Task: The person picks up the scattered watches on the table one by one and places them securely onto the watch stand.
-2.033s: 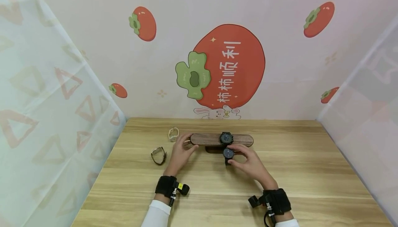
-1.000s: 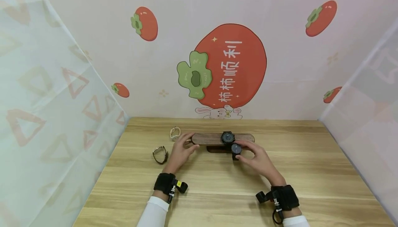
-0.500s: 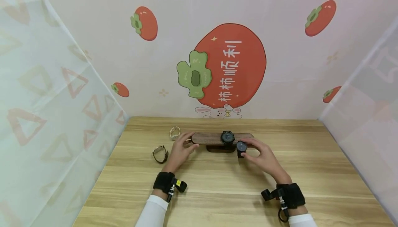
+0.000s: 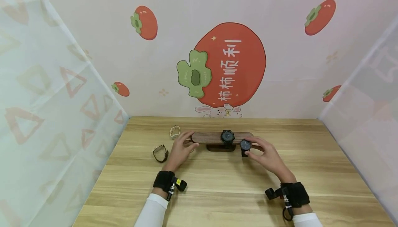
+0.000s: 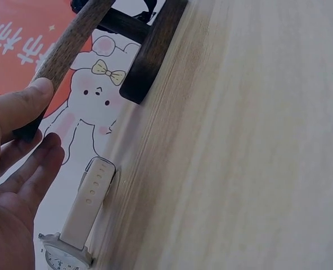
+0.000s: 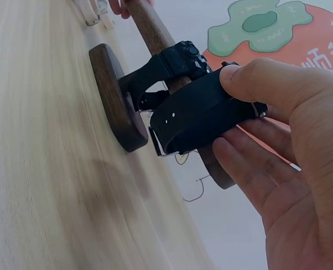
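A dark wooden watch stand [image 4: 206, 138], a rounded bar on a short foot, stands toward the back of the table. My left hand [image 4: 179, 152] holds the bar's left end, thumb in front and fingers behind. With thumb and fingers my right hand [image 4: 269, 156] pinches a black watch [image 4: 245, 145] by its case, dial facing up and strap hanging down. In the right wrist view that watch's strap [image 6: 197, 107] makes a closed loop overlapping the bar near its right end; whether it encircles the bar I cannot tell. Another black watch [image 4: 228, 136] is strapped round the bar near the middle.
Left of the stand a white watch [image 4: 175, 132] rests on its side at the back of the wooden table [image 4: 199, 199]. Nearer lies a watch with a dark strap [image 4: 160, 153]. A printed cloth backdrop [image 4: 161, 64] rises behind the table's back edge.
My right hand has carried the pinched black watch to the right along the front of the bar, away from the strapped watch. My left hand keeps its hold on the left end.
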Action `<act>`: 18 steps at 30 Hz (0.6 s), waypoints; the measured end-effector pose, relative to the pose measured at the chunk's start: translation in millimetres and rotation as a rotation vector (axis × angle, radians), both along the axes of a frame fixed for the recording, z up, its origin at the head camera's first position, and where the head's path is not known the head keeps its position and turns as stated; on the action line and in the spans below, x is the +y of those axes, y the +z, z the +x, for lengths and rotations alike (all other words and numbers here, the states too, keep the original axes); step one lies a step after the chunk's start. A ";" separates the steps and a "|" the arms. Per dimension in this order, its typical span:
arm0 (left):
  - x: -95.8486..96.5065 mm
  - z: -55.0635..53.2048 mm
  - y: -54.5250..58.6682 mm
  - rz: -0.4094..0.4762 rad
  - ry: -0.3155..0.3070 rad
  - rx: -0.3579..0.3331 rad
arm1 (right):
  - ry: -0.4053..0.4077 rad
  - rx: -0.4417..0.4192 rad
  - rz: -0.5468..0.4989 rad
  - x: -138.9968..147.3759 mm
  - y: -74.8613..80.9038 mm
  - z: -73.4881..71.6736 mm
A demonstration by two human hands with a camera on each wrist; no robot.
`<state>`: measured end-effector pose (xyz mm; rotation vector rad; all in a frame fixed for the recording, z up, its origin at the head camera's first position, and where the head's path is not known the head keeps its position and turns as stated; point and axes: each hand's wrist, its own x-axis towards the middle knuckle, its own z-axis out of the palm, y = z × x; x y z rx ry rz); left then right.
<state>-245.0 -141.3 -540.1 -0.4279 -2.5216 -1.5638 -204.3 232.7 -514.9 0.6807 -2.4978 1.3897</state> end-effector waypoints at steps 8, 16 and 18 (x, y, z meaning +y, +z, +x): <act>-0.2 -0.7 0.8 -0.006 0.003 -0.006 | -0.011 0.003 0.016 4.9 -0.6 0.2; 0.6 0.2 0.1 -0.006 -0.008 0.028 | -0.015 -0.003 0.002 9.3 1.3 0.7; 0.5 0.8 0.2 -0.003 -0.007 0.020 | -0.012 -0.017 -0.009 10.3 0.9 1.1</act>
